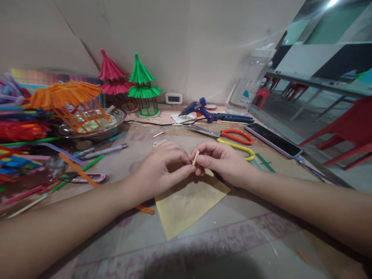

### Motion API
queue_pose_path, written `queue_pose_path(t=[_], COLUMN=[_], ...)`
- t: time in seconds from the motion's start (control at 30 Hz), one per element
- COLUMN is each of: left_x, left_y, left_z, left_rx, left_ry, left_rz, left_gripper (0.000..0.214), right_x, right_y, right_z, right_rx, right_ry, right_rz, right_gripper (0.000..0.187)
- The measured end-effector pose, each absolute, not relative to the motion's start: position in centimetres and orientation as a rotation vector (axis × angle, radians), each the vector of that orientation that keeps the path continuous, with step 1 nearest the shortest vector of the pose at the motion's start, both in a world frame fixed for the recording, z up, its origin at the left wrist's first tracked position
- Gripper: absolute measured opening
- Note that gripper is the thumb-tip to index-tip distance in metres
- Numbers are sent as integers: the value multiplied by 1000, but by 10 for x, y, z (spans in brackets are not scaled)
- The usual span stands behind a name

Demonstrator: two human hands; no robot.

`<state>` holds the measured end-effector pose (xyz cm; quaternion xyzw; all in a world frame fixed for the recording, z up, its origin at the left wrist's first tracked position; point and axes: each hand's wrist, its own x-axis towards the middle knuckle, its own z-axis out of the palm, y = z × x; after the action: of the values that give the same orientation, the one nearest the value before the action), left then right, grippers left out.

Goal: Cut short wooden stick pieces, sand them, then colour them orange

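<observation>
My left hand (159, 168) and my right hand (222, 159) meet at the middle of the table, fingers curled and pinched together. Between their fingertips stands a short pale wooden stick (195, 157), tilted slightly. Both hands touch it; the right thumb and forefinger pinch its lower end. Under the hands lies a tan sheet of paper (186, 205).
Scissors (229, 138) with orange and yellow handles, a blue glue gun (203, 110) and a phone (273, 140) lie at the back right. Pink (113, 77), green (142, 83) and orange (69, 100) stick pagodas stand at the back left. Coloured sticks and straws (20, 155) are piled left.
</observation>
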<state>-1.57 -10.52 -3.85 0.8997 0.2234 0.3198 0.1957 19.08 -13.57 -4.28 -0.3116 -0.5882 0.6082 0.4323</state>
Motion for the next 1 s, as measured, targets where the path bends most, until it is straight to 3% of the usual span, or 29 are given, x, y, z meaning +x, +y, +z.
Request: queue_pose_path(t=[0.53, 0.87, 1.0], left_x=[-16, -16, -18], left_y=[-104, -105, -107], left_z=[-38, -38, -36], left_rx=[2506, 2517, 2619], left_ry=[608, 755, 713], left_rz=[904, 951, 847], left_gripper=[16, 10, 17], right_x=[193, 197, 197], right_y=[-133, -133, -133], right_z=[-46, -49, -46], right_rx=[-784, -720, -755], right_ry=[-1412, -1419, -1459], right_rz=[1526, 1532, 1454], right_gripper=[32, 22, 26])
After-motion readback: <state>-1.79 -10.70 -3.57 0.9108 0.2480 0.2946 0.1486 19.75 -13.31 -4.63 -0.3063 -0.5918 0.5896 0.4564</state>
